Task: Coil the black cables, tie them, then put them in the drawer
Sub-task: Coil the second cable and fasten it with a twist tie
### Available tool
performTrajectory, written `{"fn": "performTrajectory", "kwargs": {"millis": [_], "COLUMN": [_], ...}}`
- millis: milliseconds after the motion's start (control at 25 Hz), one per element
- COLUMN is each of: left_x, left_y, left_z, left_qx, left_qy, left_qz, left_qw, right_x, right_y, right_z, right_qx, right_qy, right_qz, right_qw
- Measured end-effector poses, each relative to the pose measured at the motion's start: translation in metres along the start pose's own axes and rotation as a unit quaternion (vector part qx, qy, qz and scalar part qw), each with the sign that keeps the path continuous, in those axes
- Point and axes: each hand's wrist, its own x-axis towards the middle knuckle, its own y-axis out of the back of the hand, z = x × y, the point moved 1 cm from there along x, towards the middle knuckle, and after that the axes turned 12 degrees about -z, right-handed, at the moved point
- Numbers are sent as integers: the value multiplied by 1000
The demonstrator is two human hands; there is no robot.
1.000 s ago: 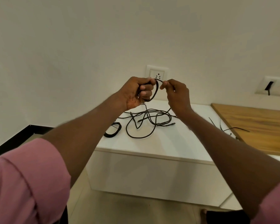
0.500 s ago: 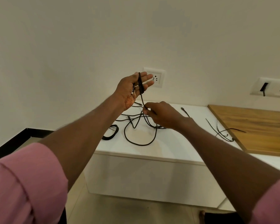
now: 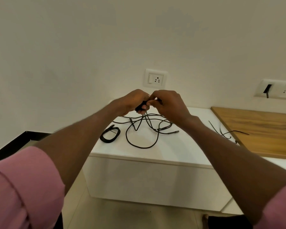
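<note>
Right now my left hand and right hand meet just above the middle of the frame, knuckles almost touching. My left fingers are curled round a small bundle of black loops, and my right fingers pinch the strand where it leaves that bundle. From there the loose cable hangs down and sprawls in open curves over the white desk at the centre. A finished coil lies on the desk to the left of the sprawl, apart from it. Thin black ties lie at the right, beside the wooden board. I cannot see any drawer opening.

I judge the cable light and limp, with a little spring that wants to undo each loop. The surface looks smooth, so it should slide between pinched fingers without snagging. Best to grip across all the loops at one spot with my left hand, and feed with my right close to the bundle. The plug ends on the desk are stiffer and could catch on the crossing strands.
</note>
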Motion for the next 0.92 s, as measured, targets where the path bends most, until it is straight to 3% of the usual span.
{"fn": "performTrajectory", "kwargs": {"millis": [120, 240, 400, 480, 560, 720, 920], "left_x": [-3, -8, -2, 3, 6, 3, 9], "left_y": [3, 3, -2, -6, -7, -11, -22], "left_z": [0, 3, 2, 0, -3, -2, 10], "left_qx": [-62, -137, -226, -260, -287, -275, -251], "left_qy": [31, 23, -2, -10, -10, 6, 15], "left_qz": [-16, -43, -48, -31, -9, 13, 55], "left_qw": [997, 989, 973, 965, 958, 961, 966], "right_x": [-1, -5, -10, -8, -5, -5, 0], "right_y": [1, 3, 1, -1, -4, -11, -12], "right_z": [5, 15, 8, 1, -2, -1, -5], "right_qx": [58, 207, 447, 511, 528, 484, 515], "right_qy": [-36, -118, -206, -222, -234, -247, -258], "right_qz": [36, 45, -7, -12, -11, -27, 41], "right_qw": [997, 970, 871, 830, 816, 839, 816]}}
